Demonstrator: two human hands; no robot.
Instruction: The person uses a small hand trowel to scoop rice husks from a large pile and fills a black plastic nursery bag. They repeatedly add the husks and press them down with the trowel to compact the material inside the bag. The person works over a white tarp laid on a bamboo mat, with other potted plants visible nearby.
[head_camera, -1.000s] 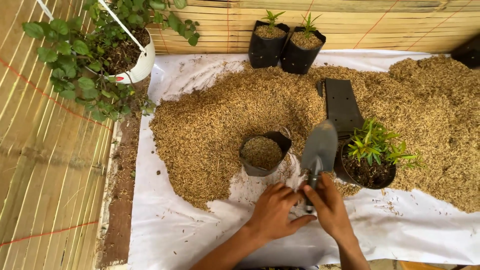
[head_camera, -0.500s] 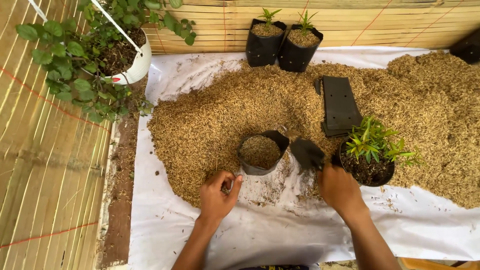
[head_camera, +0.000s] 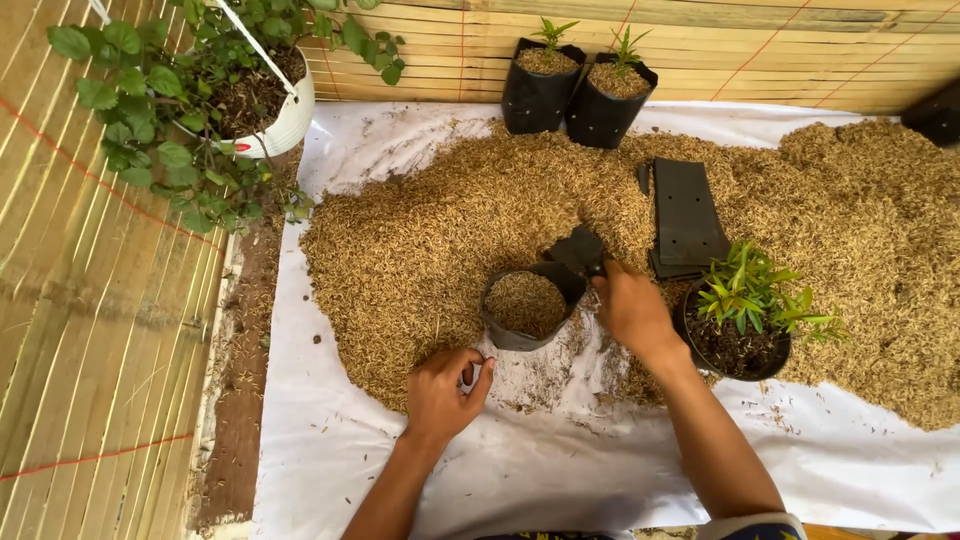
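**Op:** Starting at my far left, a white hanging pot (head_camera: 285, 120) of leafy green plants (head_camera: 150, 110) sits on the bamboo mat (head_camera: 90, 330), just off the corner of the white sheet (head_camera: 330, 440).

**Desk:** And your hands?

**Op:** My left hand (head_camera: 443, 388) rests on the sheet at the near edge of the rice-husk heap (head_camera: 420, 240), fingers curled in narrow; I cannot tell whether it pinches anything. Just up and right of it stands the small black grow bag (head_camera: 527, 308), upright, filled near its rim with husk. My right hand (head_camera: 630, 310) is closed around the handle of a dark trowel (head_camera: 578, 248), whose blade pokes up behind the bag's far rim, over the heap.

**Desk:** Anything crowding you?

**Op:** Right beside my right wrist is a black pot with a green seedling (head_camera: 745, 315), touching the forearm or near enough. Behind it a stack of flat black bags (head_camera: 688, 215) lies on the husk. Farther back, against the bamboo wall, two filled black bags with small sprouts (head_camera: 580, 85) stand side by side. The husk spreads on to the right edge.
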